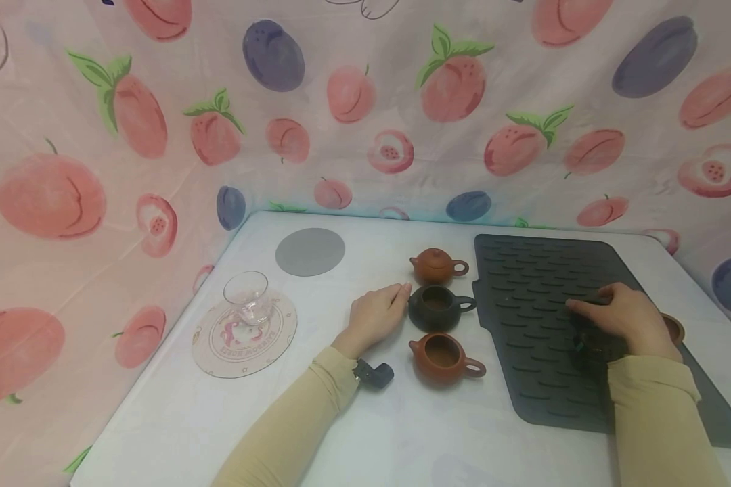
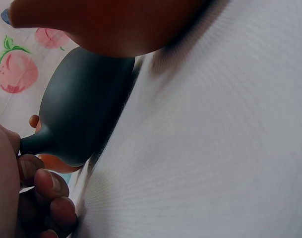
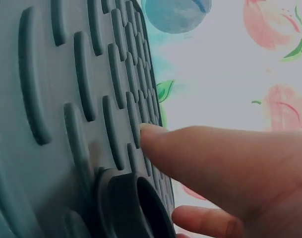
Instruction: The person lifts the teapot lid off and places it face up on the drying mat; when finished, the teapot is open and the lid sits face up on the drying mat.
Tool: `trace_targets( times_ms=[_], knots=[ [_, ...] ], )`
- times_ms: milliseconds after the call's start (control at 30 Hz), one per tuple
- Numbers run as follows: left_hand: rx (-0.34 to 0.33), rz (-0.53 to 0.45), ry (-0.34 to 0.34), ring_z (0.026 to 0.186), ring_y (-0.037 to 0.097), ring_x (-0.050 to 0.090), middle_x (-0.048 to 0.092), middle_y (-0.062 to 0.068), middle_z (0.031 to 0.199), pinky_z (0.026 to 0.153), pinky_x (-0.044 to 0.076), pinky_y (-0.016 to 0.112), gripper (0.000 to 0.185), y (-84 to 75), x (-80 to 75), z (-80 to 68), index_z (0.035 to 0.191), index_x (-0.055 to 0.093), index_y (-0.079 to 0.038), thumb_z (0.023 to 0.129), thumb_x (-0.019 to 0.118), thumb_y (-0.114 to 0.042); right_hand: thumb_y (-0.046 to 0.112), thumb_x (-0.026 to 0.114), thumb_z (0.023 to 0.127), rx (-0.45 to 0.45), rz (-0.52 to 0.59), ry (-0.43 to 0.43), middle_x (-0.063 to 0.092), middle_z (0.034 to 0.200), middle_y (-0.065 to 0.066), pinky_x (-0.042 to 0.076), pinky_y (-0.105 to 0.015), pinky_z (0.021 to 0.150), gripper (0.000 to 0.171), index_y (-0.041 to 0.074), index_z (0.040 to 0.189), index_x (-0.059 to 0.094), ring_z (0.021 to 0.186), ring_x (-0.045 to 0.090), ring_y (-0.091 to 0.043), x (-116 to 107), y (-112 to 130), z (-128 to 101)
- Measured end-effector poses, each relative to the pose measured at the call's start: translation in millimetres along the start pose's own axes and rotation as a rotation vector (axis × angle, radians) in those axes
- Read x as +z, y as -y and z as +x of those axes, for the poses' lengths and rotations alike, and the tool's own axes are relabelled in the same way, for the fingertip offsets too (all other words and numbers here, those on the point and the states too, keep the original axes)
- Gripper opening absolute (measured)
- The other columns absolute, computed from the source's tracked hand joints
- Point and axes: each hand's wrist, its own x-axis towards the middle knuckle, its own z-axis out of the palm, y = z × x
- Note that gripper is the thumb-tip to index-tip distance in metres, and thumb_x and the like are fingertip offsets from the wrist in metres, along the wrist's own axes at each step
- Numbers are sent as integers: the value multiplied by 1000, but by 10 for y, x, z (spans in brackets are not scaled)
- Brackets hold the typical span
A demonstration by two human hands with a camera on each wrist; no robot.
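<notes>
Round black teapot [image 1: 432,318], fingers [image 2: 50,183] at spout [image 2: 35,144], ridged mat [image 1: 539,284]

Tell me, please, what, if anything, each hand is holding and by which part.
The left hand appears to pinch the black teapot by its spout tip. The right hand, over the dark mat, shows no visible grip.

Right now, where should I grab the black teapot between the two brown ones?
Take the black teapot by its handle, probably from the right: it sticks out there, brown teapots stand in front and behind, and your left hand is at the spout.
</notes>
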Motion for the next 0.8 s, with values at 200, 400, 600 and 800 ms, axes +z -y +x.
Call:
trace_targets(
  times_ms=[200, 400, 600, 800],
  knots=[
    [-1, 3, -2, 68, 20, 55, 44, -1, 62, 63, 40, 35, 48, 1, 2, 1, 75, 48, -20, 110, 33, -50, 62, 60, 95, 64, 8, -49, 40, 128, -51, 38, -74, 90, 94, -22, 131, 39, 112, 41, -67, -16, 62, -24],
    [-1, -3, -3, 67, 20, 54, 43, 0, 62, 62, 39, 35, 48, 3, 3, 1, 75, 48, -20, 110, 33, -50, 58, 60, 96, 79, 29, -134, 41, 129, -51, 36, -73, 90, 88, -19, 134, 40, 111, 40, -69, -32, 134, -42],
    [-1, -8, 1, 69, 19, 54, 44, 0, 62, 63, 39, 35, 49, 4, 3, -1, 75, 49, -20, 109, 33, -50, 52, 60, 98, 61, 33, -192, 43, 130, -49, 32, -72, 95, 81, -19, 134, 41, 115, 40, -67, -49, 212, -39],
    [-2, -15, -2, 68, 19, 54, 45, -1, 62, 63, 39, 35, 49, 8, 0, 2, 75, 49, -20, 109, 33, -51, 50, 60, 99, 33, 64, -213, 44, 131, -47, 34, -72, 96, 80, -19, 136, 41, 118, 43, -63, -26, 300, -24]
  ],
)
